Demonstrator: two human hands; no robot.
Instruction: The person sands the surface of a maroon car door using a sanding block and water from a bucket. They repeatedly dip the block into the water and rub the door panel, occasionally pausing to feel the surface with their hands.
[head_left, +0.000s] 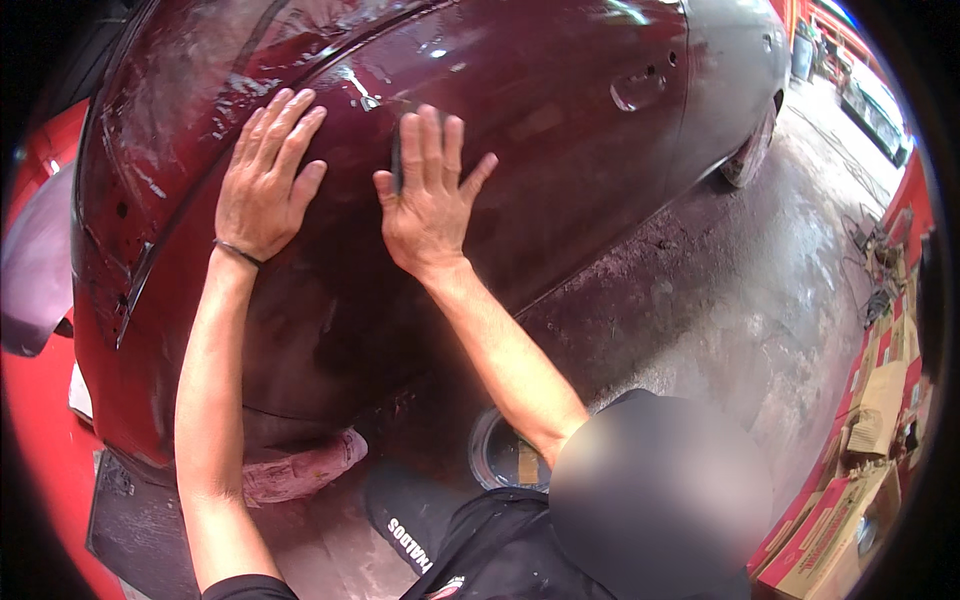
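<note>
A dark maroon car body [540, 150] with a streaky, glossy surface fills the space before me. My left hand [265, 175] lies flat on its panel, fingers stretched and close together, thumb out to the side. A thin dark band circles that wrist. To its right, my right hand [430, 190] presses palm down on the same panel, little finger spread out. Under it, between thumb and index finger, shows the edge of a dark, narrow block [397, 160]; the rest is hidden. A small shiny patch [365, 98] on the panel lies between the hands' fingertips.
A door handle recess [637, 92] and a wheel [750, 155] are farther along the car. A round rim [495, 450] and a pinkish wrapped bundle [310, 467] lie low by the car. Cardboard boxes [840, 530] line the right side; cables [880, 260] lie beyond.
</note>
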